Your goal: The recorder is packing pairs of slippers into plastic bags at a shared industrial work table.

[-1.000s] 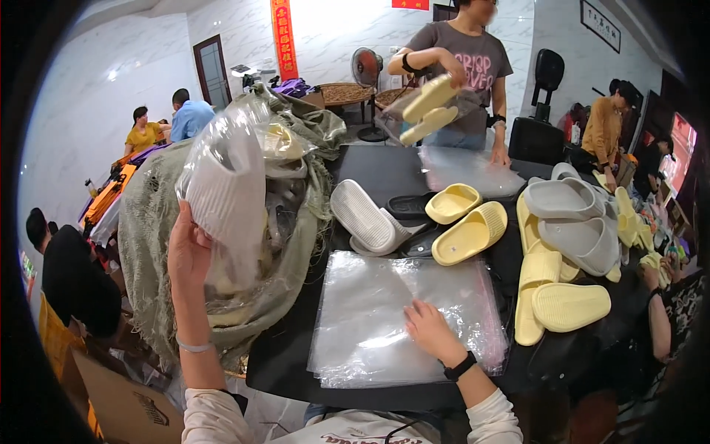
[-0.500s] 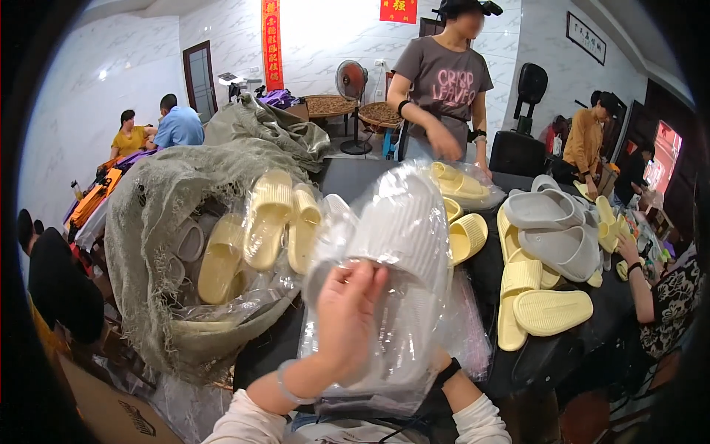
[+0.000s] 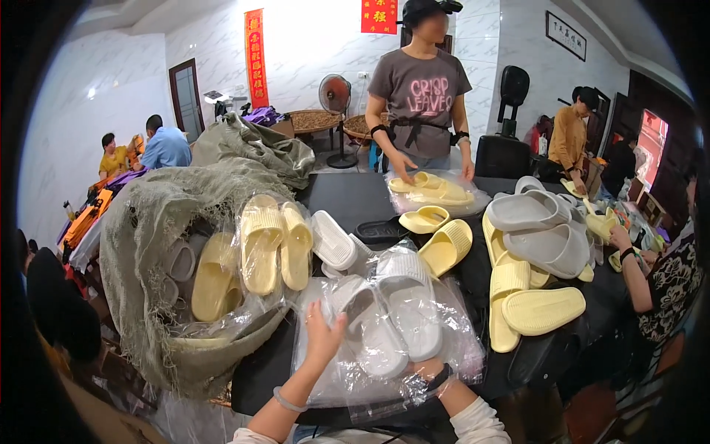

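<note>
A pair of grey slide slippers (image 3: 414,314) lies in a clear plastic bag on the black table in front of me. My left hand (image 3: 324,337) is open over the bag's left side, beside the left slipper, fingers stretched and thumb apart. At the bag's near edge, below the right slipper's heel, is my right hand (image 3: 427,368); clear film and its own angle hide the fingers. Just beyond the bag rest a loose grey slipper (image 3: 334,240) and a yellow slipper (image 3: 447,248).
To the left, an open woven sack (image 3: 133,296) holds bagged yellow slippers (image 3: 262,248). Grey and yellow slippers (image 3: 543,303) are piled on the right. Across the table (image 3: 336,194), a person (image 3: 420,96) handles bagged yellow slippers (image 3: 436,190). Another person's arm (image 3: 637,285) reaches in from the right.
The bagged grey slippers have come down from in front of me onto the table. My left hand has let go of them and opened, moving left.
</note>
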The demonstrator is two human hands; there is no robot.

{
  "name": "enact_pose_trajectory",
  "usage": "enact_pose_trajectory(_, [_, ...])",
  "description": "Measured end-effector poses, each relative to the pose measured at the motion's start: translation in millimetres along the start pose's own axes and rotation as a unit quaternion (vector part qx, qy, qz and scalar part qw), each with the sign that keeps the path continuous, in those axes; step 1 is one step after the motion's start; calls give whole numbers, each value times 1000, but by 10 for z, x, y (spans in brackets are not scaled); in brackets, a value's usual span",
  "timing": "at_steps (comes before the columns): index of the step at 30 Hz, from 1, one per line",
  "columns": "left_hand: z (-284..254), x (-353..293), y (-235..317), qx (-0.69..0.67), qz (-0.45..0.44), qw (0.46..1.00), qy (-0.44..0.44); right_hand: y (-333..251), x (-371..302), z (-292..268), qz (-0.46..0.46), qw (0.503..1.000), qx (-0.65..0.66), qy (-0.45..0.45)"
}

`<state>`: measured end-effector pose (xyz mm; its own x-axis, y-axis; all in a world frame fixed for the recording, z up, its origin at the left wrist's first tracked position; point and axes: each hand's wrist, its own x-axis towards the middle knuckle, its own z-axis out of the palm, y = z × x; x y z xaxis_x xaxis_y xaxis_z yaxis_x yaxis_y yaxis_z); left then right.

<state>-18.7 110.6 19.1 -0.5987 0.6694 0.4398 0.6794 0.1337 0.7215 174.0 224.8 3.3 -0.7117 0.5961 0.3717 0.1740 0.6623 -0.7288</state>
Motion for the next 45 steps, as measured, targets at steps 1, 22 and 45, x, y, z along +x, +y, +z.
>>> enact_pose_trajectory(1, [-1, -33, -112, -22, -65, 998, -18, -18, 16, 23, -2, 1000, -12, 3])
enact_pose_trajectory(22, [-398, 196, 611, -735, -399, 532, -134, 256, -533, -7, 32, 960, -276, 34])
enact_pose_trajectory(45, [-669, -797, 588, -528, -286, 799, 24, -330, -12, -589, 128, 952, 184, 208])
